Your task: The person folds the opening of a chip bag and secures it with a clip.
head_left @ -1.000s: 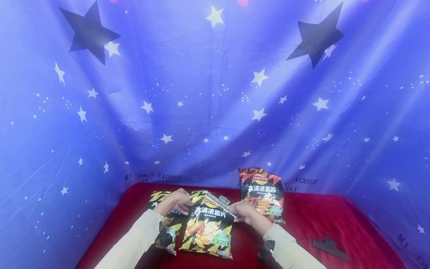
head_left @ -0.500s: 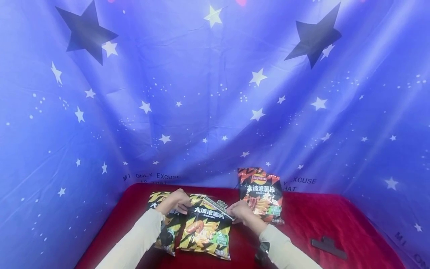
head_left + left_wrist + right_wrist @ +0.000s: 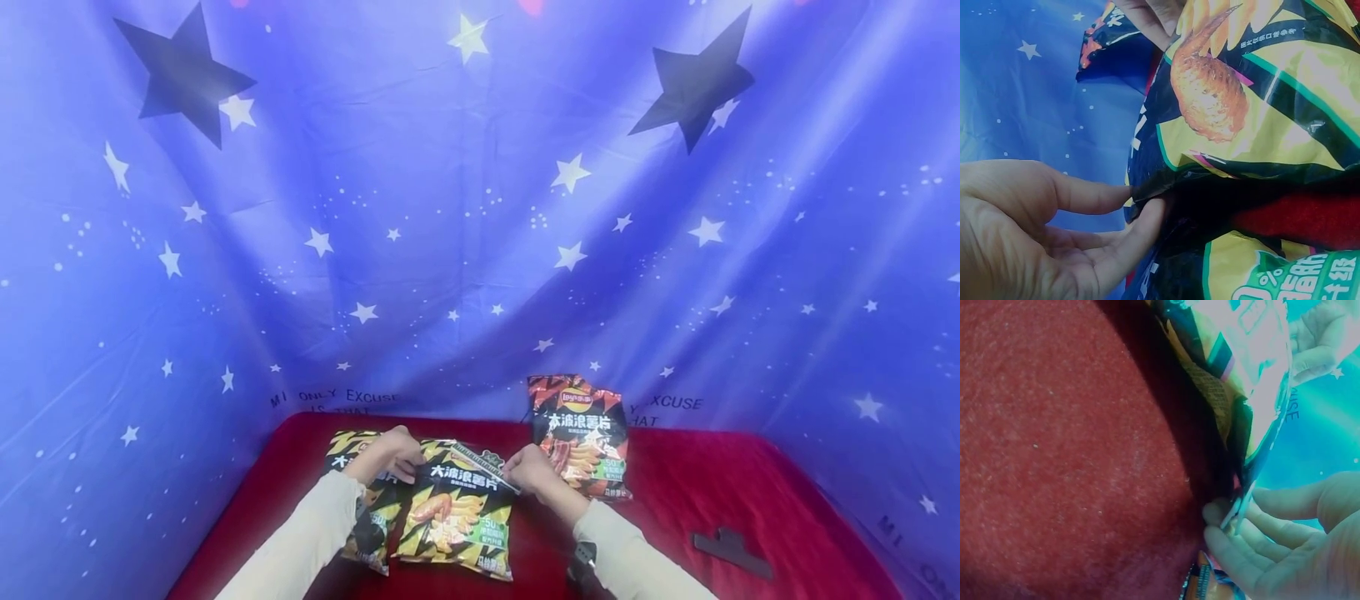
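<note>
A yellow-and-black chip bag (image 3: 453,521) with a chicken wing picture is in the middle of the head view. Its upper left edge is pinched between thumb and fingers of my left hand (image 3: 401,454); the left wrist view shows this hold on the bag's side (image 3: 1210,100). Across the bag's top slants a pale bag clip (image 3: 480,461) with ruler-like marks and a bear-shaped figure. My right hand (image 3: 528,468) pinches the clip's lower right end, at the bag's corner. In the right wrist view, the fingertips (image 3: 1216,537) close around that end.
A second yellow-and-black bag (image 3: 381,500) lies left, partly behind my left forearm. A red-and-black chip bag (image 3: 581,425) lies behind my right hand. At the right, a black clip (image 3: 731,552) rests on the red cloth (image 3: 667,483). A blue star-patterned curtain (image 3: 450,208) rises behind.
The bag's top and the pale clip have sunk slightly, and my right hand has shifted a little left. Both hands keep their holds. The head view has drifted slightly.
</note>
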{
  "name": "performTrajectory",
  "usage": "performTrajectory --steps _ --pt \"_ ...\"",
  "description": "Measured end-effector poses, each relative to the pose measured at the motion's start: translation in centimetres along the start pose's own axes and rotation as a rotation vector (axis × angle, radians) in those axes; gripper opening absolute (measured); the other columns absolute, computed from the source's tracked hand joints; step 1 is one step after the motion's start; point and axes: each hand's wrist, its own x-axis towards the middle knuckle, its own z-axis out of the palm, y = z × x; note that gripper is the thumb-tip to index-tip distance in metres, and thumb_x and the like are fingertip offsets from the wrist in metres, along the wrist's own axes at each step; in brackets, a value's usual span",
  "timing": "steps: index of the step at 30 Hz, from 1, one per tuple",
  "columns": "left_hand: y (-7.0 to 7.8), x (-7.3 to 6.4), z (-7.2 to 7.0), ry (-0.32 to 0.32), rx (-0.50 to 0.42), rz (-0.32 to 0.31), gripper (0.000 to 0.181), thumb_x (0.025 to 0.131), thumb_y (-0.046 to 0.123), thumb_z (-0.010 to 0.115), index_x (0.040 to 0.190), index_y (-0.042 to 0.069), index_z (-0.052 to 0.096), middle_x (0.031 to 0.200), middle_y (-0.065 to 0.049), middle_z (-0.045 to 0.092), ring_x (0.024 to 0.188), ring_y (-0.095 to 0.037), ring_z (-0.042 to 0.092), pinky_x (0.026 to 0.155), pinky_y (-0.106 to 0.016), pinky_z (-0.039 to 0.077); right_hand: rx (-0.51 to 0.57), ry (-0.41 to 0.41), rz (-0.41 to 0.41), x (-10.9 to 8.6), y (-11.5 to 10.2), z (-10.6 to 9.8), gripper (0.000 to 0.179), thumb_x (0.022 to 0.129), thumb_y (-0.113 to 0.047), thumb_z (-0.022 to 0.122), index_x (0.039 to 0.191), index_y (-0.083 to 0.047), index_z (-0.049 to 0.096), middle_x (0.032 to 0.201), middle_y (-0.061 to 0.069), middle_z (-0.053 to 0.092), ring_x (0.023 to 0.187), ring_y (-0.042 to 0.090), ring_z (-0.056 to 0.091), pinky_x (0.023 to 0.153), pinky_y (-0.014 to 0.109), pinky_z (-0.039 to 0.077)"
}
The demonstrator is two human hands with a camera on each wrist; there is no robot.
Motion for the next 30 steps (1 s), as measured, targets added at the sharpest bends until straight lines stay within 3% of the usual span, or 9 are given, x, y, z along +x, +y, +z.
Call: performTrajectory --steps 7,10,14,17,19,22,26,30 --pt "0.4 -0.3 -0.2 -0.003 -0.010 -0.004 0.052 0.090 -0.001 0.065 0.130 -0.017 0.036 0.115 -0.039 0.060 0.105 -0.049 0.065 0.084 -0.046 0.063 -0.001 -0.040 0.010 0.0 -0.1 -0.4 0.013 0.074 0.006 0.070 0.085 0.005 0.078 0.092 0.015 0.074 0.080 0.018 0.060 0.061 0.023 0.050" --pt "1.1 -0.7 0.0 0.021 0.009 0.024 0.053 0.091 0.004 0.066 0.130 -0.019 0.037 0.116 -0.037 0.059 0.107 -0.049 0.064 0.088 -0.049 0.061 0.059 -0.071 0.026 -0.2 -0.4 -0.7 0.014 0.075 0.009 0.067 0.085 0.008 0.077 0.084 0.012 0.072 0.067 0.012 0.054 0.056 0.021 0.046" --pt "2.6 -1.4 0.1 0.045 0.044 0.053 0.051 0.091 0.010 0.069 0.126 -0.017 0.043 0.107 -0.024 0.057 0.102 -0.040 0.063 0.095 -0.049 0.057 0.168 -0.135 0.090 -0.2 -1.2 -1.8 0.021 0.080 0.010 0.063 0.097 0.011 0.074 0.080 0.014 0.071 0.059 0.012 0.055 0.055 0.023 0.049" --pt "3.8 -1.8 0.1 0.047 0.044 0.095 0.057 0.090 0.014 0.070 0.131 -0.017 0.045 0.114 -0.023 0.057 0.110 -0.038 0.060 0.102 -0.053 0.051 0.195 -0.188 0.093 0.1 -1.7 -3.3 0.026 0.084 0.006 0.064 0.109 0.011 0.071 0.092 0.022 0.074 0.076 0.025 0.070 0.068 0.035 0.060" --pt "4.6 -1.8 0.3 0.044 0.018 0.139 0.063 0.090 0.016 0.070 0.137 -0.016 0.044 0.125 -0.029 0.057 0.118 -0.042 0.058 0.107 -0.055 0.048 0.201 -0.224 0.064 0.5 -2.0 -4.7 0.030 0.088 0.002 0.065 0.117 0.010 0.068 0.103 0.026 0.074 0.091 0.037 0.073 0.082 0.047 0.061" --pt "5.9 -1.7 1.0 0.051 -0.041 0.216 0.068 0.092 0.018 0.068 0.145 -0.014 0.040 0.148 -0.034 0.045 0.137 -0.050 0.046 0.114 -0.061 0.040 0.223 -0.277 0.005 1.3 -2.4 -7.3 0.038 0.093 -0.002 0.064 0.128 0.011 0.061 0.115 0.027 0.071 0.108 0.045 0.069 0.099 0.053 0.055" --pt "7.6 -1.0 2.8 0.088 -0.167 0.330 0.060 0.097 0.018 0.064 0.146 -0.009 0.043 0.151 -0.032 0.044 0.139 -0.049 0.044 0.116 -0.060 0.038 0.280 -0.303 -0.042 2.5 -2.5 -11.3 0.047 0.099 -0.010 0.061 0.141 0.009 0.050 0.129 0.027 0.065 0.121 0.045 0.063 0.112 0.055 0.045" --pt "9.2 -0.2 4.8 0.142 -0.316 0.428 0.055 0.099 0.018 0.062 0.147 -0.004 0.046 0.152 -0.027 0.046 0.140 -0.045 0.045 0.118 -0.060 0.036 0.294 -0.250 -0.068 3.3 -2.2 -15.1 0.053 0.103 -0.021 0.058 0.148 0.004 0.045 0.144 0.027 0.056 0.135 0.045 0.052 0.120 0.058 0.033"
